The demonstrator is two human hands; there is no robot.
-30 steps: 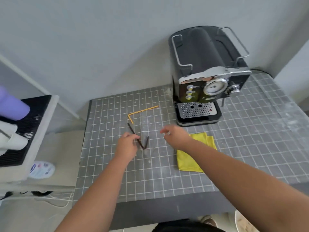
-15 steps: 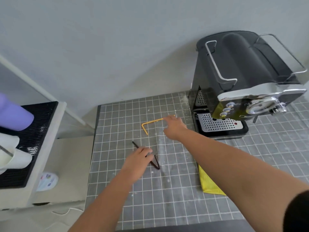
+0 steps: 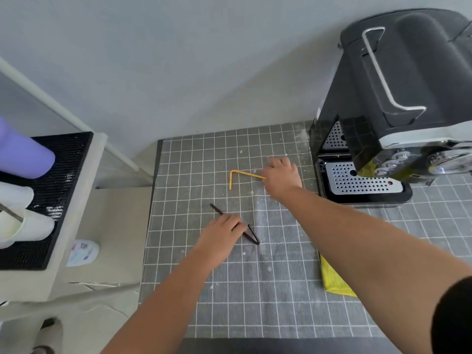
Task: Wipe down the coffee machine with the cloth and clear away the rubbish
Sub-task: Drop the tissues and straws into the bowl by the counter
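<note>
A black and chrome coffee machine (image 3: 398,103) stands at the right on a grey checked table mat (image 3: 255,290). A bent orange straw (image 3: 236,175) lies left of the machine, and my right hand (image 3: 281,178) pinches its right end. Nearer me lies a bent dark brown straw (image 3: 251,236); my left hand (image 3: 219,241) lies over its middle with fingers curled on it. A yellow cloth (image 3: 332,282) lies on the mat, mostly hidden under my right forearm.
To the left stands a low white unit with a black ribbed mat (image 3: 48,190), a purple cup (image 3: 23,152) and white cups (image 3: 15,226) on it. A small white packet (image 3: 81,252) lies on the beige surface beside it. White crumbs speckle the mat.
My right hand has reached from near the cloth forward to the orange straw's end. My left hand stays on the brown straw. The view has swung left and closer.
</note>
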